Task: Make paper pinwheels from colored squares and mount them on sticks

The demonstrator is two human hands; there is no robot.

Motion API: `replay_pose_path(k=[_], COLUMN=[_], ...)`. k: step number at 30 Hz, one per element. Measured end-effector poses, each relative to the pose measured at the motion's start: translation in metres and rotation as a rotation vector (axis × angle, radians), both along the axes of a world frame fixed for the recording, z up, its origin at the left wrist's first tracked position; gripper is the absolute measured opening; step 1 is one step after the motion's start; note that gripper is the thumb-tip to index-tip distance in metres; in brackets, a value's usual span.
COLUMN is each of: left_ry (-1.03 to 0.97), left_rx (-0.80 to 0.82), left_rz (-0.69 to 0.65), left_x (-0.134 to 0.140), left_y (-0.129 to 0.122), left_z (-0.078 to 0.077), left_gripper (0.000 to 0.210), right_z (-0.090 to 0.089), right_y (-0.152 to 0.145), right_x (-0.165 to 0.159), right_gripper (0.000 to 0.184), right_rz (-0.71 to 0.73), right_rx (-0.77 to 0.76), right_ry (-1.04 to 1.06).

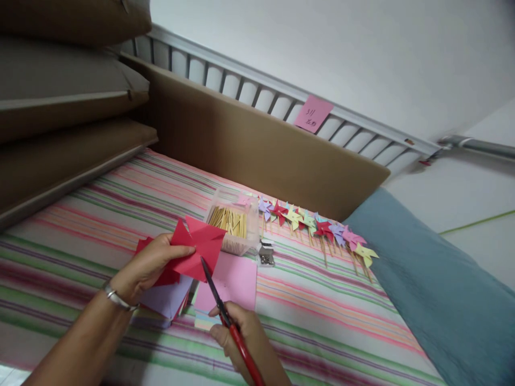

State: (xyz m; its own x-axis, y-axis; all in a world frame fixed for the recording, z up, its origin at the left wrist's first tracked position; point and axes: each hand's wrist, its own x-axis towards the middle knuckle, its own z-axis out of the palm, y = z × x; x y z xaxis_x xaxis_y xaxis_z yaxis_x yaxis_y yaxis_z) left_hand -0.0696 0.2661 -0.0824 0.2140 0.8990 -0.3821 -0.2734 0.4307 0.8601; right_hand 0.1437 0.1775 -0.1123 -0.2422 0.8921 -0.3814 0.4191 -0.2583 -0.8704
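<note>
Between the thumb and fingers of my left hand (155, 262) is a square of red paper (205, 244) with slits running in from its corners. My right hand (245, 332) grips a pair of scissors (225, 311) with red handles and dark blades. The blade tips meet the lower part of the red square, near its middle. Under my left hand lies a pile of cut paper, red (167, 276) on top of lilac (164, 297). Below the scissors rests a stack of pink paper sheets (241, 276) with other colours under it.
A clear plastic box (251, 225) holds many thin wooden sticks (229, 221). Beside it sits a small box of metal pins (266, 257). Several paper pinwheels (324, 229) on sticks lie in a row at the back. Brown padded panels (72, 155) rise on the left.
</note>
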Motion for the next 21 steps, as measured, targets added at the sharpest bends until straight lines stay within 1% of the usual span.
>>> replay_pose_path(k=[4, 8, 16, 21], left_ry=[-0.036, -0.07, -0.073, -0.071], left_rx=[0.016, 0.023, 0.022, 0.015], left_rz=[-0.017, -0.023, -0.022, -0.021], left_x=[0.0004, 0.0007, 0.0005, 0.0016], left_y=[0.0006, 0.001, 0.0007, 0.0003], left_z=[-0.0011, -0.0001, -0.0009, 0.0021], left_gripper=[0.02, 0.022, 0.023, 0.024], right_z=[0.0003, 0.0027, 0.0013, -0.0002], right_y=[0.0003, 0.0002, -0.0007, -0.001], right_x=[-0.0001, -0.0011, -0.0018, -0.0026], right_gripper=[0.029, 0.029, 0.028, 0.029], right_rz=[-0.009, 0.002, -0.016, -0.027], right_rx=[0.003, -0.004, -0.009, -0.021], right_ry=[0.031, 0.02, 0.018, 0.018])
